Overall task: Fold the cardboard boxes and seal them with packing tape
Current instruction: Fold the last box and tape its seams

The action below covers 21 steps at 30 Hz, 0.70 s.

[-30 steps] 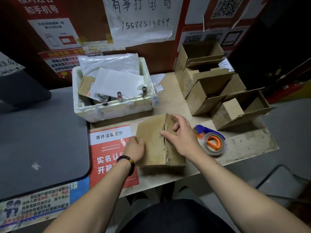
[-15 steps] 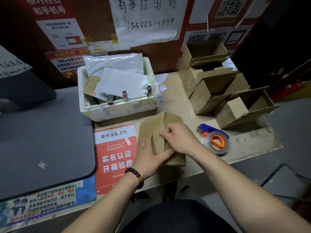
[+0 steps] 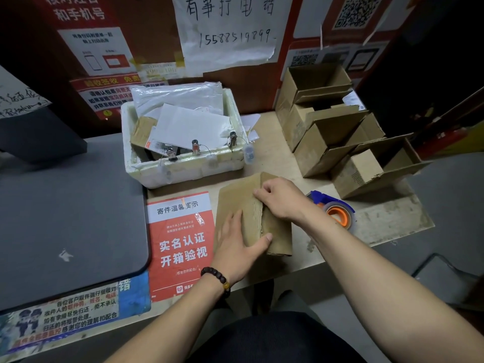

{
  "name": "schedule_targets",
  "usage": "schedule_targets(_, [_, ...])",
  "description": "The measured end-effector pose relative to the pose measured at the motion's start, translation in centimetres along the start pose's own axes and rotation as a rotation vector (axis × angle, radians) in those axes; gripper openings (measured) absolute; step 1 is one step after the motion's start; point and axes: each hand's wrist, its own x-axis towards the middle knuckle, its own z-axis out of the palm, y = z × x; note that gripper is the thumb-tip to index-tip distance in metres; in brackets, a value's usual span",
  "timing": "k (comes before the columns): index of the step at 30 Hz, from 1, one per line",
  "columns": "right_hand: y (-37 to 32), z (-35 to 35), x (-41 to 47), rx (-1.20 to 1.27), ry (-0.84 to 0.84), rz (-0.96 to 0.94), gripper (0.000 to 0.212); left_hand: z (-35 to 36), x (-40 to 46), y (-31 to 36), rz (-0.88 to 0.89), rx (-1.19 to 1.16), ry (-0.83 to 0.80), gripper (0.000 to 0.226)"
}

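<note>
We see the small brown cardboard box (image 3: 277, 229) lying on the pale wooden table (image 3: 387, 221), just right of the red and white printed notice (image 3: 180, 242) and left of the tape dispenser with blue handle and orange core (image 3: 334, 210). Our left hand (image 3: 235, 247) rests flat on its top with straight fingers (the thumb reaches over the near flap), while our right hand (image 3: 282, 200) presses the far flap with curled fingers, pinching its edge. Behind stand a white foam box (image 3: 183, 169) and several open brown cartons (image 3: 340, 142).

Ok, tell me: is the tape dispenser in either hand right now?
No, the tape dispenser lies on the table beside the right hand, untouched.
</note>
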Motion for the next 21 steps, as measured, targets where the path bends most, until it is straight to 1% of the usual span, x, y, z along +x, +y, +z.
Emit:
schedule_targets(2, [-0.2, -0.1, -0.1, 0.045, 0.022, -0.009, 0.046, -0.2, 0.0, -0.1, 0.000, -0.019, 0.007, 0.110])
schedule_targets(4, [-0.5, -0.2, -0.6, 0.012, 0.028, 0.001, 0.052, -0.4, 0.1, -0.1, 0.001, -0.031, 0.017, 0.103])
schedule_targets(7, [-1.1, 0.4, -2.2, -0.170, -0.126, 0.040, 0.058, -0.6, 0.2, -0.2, 0.007, -0.063, 0.049, 0.092])
schedule_targets(9, [-1.1, 1.3, -2.9, -0.153, -0.165, 0.023, 0.052, -0.8, 0.1, -0.2, -0.006, -0.068, 0.037, 0.095])
schedule_targets(11, [-1.0, 1.7, -3.3, -0.093, -0.128, 0.013, 0.046, -1.2, -0.1, -0.4, -0.013, -0.076, -0.028, 0.101])
schedule_targets(13, [-1.1, 1.8, -3.6, -0.073, -0.099, 0.000, 0.045, -1.6, -0.2, -0.7, 0.000, -0.066, -0.100, 0.108])
schedule_targets(15, [-1.1, 2.0, -4.1, -0.087, -0.094, 0.005, 0.048, -1.9, -0.3, -1.0, 0.012, -0.053, -0.135, 0.112])
schedule_targets(19, [-0.6, 2.6, -5.3, -0.192, -0.136, 0.028, 0.051, -1.5, -0.7, -0.8, 0.012, -0.029, -0.094, 0.116])
schedule_targets(21, [-0.3, 3.0, -5.5, -0.150, -0.115, -0.004, 0.048, -1.3, -0.6, -0.8, 0.005, -0.024, -0.074, 0.117])
